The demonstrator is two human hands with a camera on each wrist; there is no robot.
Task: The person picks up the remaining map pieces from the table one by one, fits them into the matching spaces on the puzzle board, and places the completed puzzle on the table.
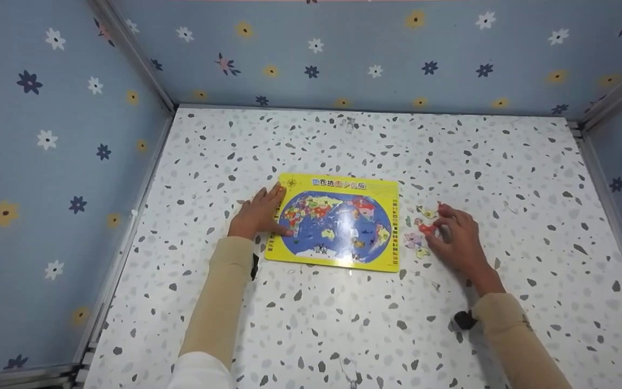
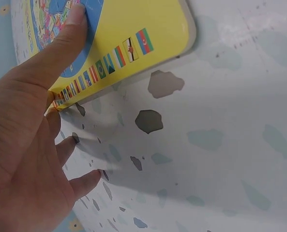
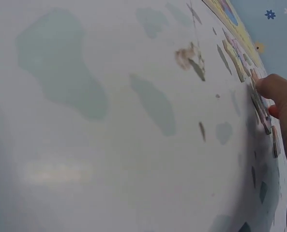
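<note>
A yellow-framed world map puzzle board [image 1: 338,262] lies flat on the table. My left hand [image 1: 259,213] is at its left edge; in the left wrist view its thumb [image 2: 68,41] rests on the map, and the other fingers spread down along the edge and onto the tabletop. To the right of the board, my right hand [image 1: 459,240] bends over a few small puzzle pieces, its thumb and fingertips at a red puzzle piece [image 1: 426,229]. Close by lie a pink-purple piece [image 1: 412,240] and a yellowish piece [image 1: 422,252]. The right wrist view shows the fingers low over the pieces [image 3: 235,60].
The speckled white table [image 1: 311,329] surrounds the board. Blue flowered panels [image 1: 343,54] stand along the back and both sides. A dark wrist device [image 1: 465,320] shows by the right sleeve.
</note>
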